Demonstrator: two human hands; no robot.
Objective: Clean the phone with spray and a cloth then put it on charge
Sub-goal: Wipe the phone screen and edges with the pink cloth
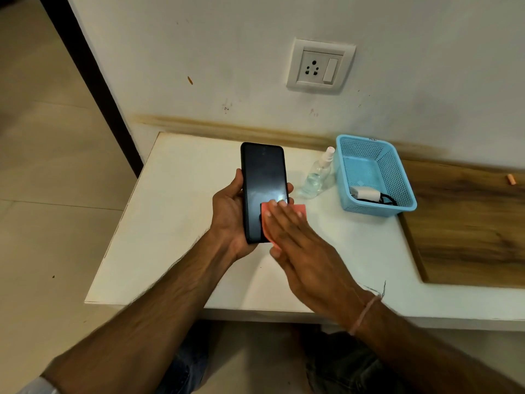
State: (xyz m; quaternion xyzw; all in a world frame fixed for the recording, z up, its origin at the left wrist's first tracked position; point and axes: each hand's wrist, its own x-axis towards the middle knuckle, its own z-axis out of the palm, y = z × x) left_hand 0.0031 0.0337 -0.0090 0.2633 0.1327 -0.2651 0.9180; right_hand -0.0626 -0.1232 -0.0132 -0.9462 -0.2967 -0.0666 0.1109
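My left hand [228, 214] holds a black phone [264, 177] upright above the white table, screen facing me and dark. My right hand [295, 237] lies flat, fingers together, pressing a pink cloth [299, 208] against the lower part of the screen. A small clear spray bottle [318, 174] with a white nozzle stands on the table just right of the phone. A white charger with a black cable [369, 194] lies inside the blue basket [397, 166].
A white wall socket with a switch [321, 65] sits on the wall above the table. A wooden board [468, 223] covers the table's right part. The white table [170, 223] ends at a left edge with tiled floor beyond.
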